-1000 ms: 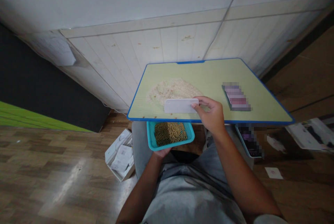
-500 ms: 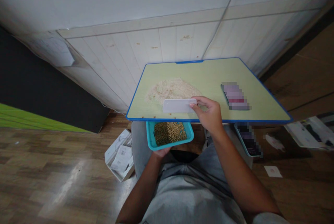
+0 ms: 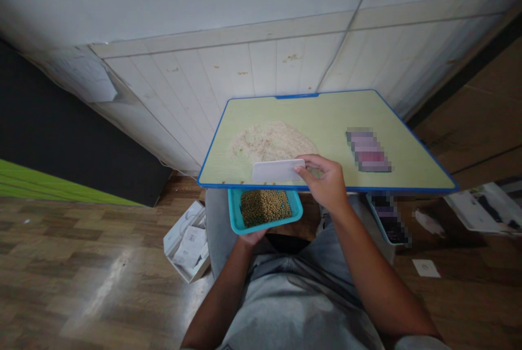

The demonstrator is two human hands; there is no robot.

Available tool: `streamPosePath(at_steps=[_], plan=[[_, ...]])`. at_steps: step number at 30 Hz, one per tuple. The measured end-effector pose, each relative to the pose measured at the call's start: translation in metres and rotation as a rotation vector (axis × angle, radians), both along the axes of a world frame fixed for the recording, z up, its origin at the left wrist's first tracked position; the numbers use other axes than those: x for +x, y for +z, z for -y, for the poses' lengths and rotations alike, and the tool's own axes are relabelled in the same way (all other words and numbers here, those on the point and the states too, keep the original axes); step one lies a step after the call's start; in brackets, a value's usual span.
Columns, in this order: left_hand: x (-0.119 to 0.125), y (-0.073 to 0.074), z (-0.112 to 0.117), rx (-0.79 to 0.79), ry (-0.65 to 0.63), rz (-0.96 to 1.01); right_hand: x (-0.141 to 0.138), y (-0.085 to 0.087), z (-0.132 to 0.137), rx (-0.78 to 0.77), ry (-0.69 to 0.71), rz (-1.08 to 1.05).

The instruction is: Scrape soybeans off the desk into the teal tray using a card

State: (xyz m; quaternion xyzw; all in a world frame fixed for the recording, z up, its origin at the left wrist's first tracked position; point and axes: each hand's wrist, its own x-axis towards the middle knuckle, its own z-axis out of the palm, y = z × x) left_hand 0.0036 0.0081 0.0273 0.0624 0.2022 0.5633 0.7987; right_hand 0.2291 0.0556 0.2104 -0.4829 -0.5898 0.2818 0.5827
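Observation:
My right hand (image 3: 326,179) pinches one end of a flat white rectangular plate (image 3: 274,171) between thumb and fingers. The plate stands tilted on the pale green tabletop (image 3: 326,116), close to its blue front edge. Just behind it spreads a loose heap of pale grains (image 3: 271,141) that look like rice. A few small brown beans lie along the front edge, partly behind the plate. Below that edge, my left hand (image 3: 253,237) holds a turquoise tub (image 3: 236,219) from underneath, most of its fingers hidden. Round tan beans (image 3: 265,208), perhaps soybeans, fill the tub's bottom.
A phone with a blurred screen (image 3: 369,150) lies on the table's right side. A white wall (image 3: 244,78) stands behind the table. An open white box (image 3: 190,247) is on the floor at left, another blurred-screen device (image 3: 389,219) at right.
My right hand has drawn the white plate slightly toward me and left, nearer the table's front edge. The tub and my left hand look unchanged.

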Motion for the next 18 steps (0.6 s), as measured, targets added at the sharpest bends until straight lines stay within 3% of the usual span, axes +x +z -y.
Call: streamPosePath(at_steps=[6,12,18], plan=[[0.000,0.000,0.001,-0.015,0.021,-0.021,-0.004,0.003,0.005,0.010,0.016,-0.009],[-0.011,0.001,0.005,0.012,-0.069,0.078,-0.027,-0.001,0.004,0.033,-0.048,0.021],[-0.030,-0.005,0.006,-0.042,0.035,0.122,-0.061,-0.005,-0.001,0.066,0.007,0.083]])
